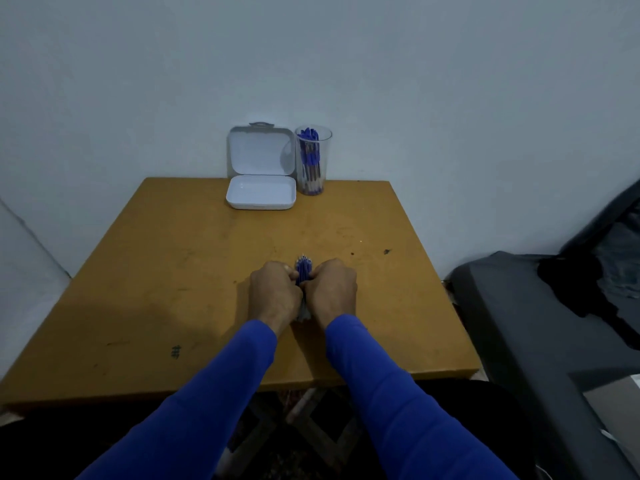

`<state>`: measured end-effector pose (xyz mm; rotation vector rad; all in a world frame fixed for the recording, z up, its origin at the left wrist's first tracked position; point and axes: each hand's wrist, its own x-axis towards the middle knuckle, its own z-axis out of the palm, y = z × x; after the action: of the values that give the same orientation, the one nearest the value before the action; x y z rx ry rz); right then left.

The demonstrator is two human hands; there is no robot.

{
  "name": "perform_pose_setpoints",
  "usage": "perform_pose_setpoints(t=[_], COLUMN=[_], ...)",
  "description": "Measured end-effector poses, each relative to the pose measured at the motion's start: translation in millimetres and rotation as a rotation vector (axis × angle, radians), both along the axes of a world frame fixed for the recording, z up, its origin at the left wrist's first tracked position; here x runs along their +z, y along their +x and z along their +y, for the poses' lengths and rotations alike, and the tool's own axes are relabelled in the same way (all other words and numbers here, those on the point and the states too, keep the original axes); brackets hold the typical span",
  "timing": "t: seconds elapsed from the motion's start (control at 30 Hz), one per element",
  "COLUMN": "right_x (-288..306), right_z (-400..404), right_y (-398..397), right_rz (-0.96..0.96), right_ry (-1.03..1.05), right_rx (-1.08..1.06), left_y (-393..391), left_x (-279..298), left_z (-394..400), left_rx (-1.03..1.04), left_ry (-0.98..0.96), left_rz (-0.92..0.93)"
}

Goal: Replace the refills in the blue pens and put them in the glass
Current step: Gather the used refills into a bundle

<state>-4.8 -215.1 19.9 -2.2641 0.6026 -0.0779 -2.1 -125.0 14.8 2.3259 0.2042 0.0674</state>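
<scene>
A bundle of blue refills (303, 270) lies on the yellow table (173, 289), tips pointing away from me. My left hand (275, 292) and my right hand (330, 289) grip it from either side, fingers curled round it; most of the bundle is hidden between them. A clear glass (313, 161) stands at the table's far edge against the wall and holds several blue pens (309, 157).
An open white plastic box (261, 192) sits just left of the glass, its lid leaning on the wall. A dark grey bed or seat (540, 323) with dark cloth stands to the right of the table. The table's front edge is close to me.
</scene>
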Motion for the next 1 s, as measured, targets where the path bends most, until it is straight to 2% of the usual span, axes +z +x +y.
perform_pose_setpoints(t=[0.27,0.53,0.83,1.0], right_x=[2.4,2.0,1.3,-2.9], right_z=[49.7,65.9,66.9,63.4], right_y=[49.1,99.4,130.8,125.5], right_rz=[0.018,0.012,-0.031,-0.086], right_ry=[0.045,0.052,0.07,0.042], right_rx=[0.056,0.064,0.082,0.138], left_y=[45.5,96.2,125.4,116.5], left_x=[2.4,5.1,6.7,3.7], left_z=[47.7,63.6,67.4,74.2], left_rx=[0.094,0.151,0.131,0.047], left_ry=[-0.032,-0.098,-0.106,-0.098], left_rz=[0.035,0.098,0.089,-0.008])
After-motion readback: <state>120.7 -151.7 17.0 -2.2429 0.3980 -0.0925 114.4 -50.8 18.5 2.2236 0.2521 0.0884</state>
